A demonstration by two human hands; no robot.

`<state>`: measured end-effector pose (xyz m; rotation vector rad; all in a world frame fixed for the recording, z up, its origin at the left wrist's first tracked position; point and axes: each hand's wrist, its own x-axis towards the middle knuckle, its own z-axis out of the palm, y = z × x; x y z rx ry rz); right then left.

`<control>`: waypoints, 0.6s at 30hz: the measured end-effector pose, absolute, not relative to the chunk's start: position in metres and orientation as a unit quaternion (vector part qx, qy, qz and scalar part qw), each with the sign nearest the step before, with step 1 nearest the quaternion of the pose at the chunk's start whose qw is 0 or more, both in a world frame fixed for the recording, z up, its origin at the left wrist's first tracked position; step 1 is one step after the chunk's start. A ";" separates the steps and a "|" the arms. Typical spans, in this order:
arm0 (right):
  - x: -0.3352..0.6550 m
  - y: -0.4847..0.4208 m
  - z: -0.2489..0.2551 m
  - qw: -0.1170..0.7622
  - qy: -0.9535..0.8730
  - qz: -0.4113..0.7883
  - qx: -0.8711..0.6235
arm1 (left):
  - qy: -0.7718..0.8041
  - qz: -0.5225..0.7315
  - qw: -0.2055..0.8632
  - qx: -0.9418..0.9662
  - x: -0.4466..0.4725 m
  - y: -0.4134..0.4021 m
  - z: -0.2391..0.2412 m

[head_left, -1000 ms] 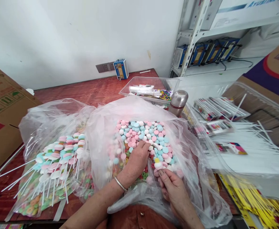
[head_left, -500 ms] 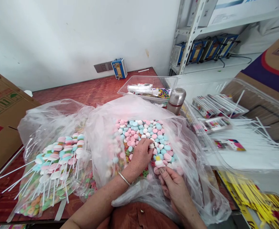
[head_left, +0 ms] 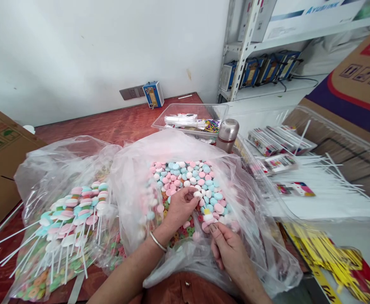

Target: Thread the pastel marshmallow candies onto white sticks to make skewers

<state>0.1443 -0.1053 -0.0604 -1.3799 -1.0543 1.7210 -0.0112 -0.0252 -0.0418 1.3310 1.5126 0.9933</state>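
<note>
An open clear plastic bag (head_left: 169, 141) lies in front of me, full of pink, blue and white button-shaped candies (head_left: 208, 169), with ring-shaped candies (head_left: 185, 230) in its nearer part. My left hand (head_left: 179, 210), wearing a bangle, pinches a white candy (head_left: 197, 194) over the pile. To its right, my right hand (head_left: 228, 242) is closed at the base of a small candy stack (head_left: 208, 217): pink, white and a yellow piece on top. Its stick, if any, is hidden by the fingers. Finished candy skewers (head_left: 77, 211) on white sticks lie on another bag at left.
A steel flask (head_left: 227, 134) and a clear plastic bin (head_left: 189, 106) stand behind the bag. On the right, a clear tray (head_left: 340, 211) holds white sticks and cards, with yellow packaging (head_left: 340, 257) below. Cardboard boxes (head_left: 7, 169) flank both sides.
The view has shifted slightly, moving the scene left. My left fingers have lifted a little, showing the white candy in them more clearly. My right hand keeps its hold on the stack.
</note>
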 end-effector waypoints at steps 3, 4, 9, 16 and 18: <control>0.144 -0.107 -0.060 0.331 -0.425 0.649 -0.537 | 0.558 0.444 0.570 0.408 -0.014 -0.027 -0.041; 0.144 -0.107 -0.060 0.328 -0.428 0.648 -0.538 | 0.546 0.454 0.589 0.386 -0.015 -0.028 -0.041; 0.140 -0.105 -0.056 0.323 -0.412 0.655 -0.545 | 0.526 0.468 0.623 0.340 -0.017 -0.033 -0.041; 0.139 -0.105 -0.048 0.315 -0.371 0.690 -0.536 | 0.500 0.478 0.621 0.370 -0.014 -0.034 -0.039; 0.137 -0.105 -0.047 0.317 -0.363 0.694 -0.535 | 0.500 0.474 0.614 0.385 -0.013 -0.034 -0.041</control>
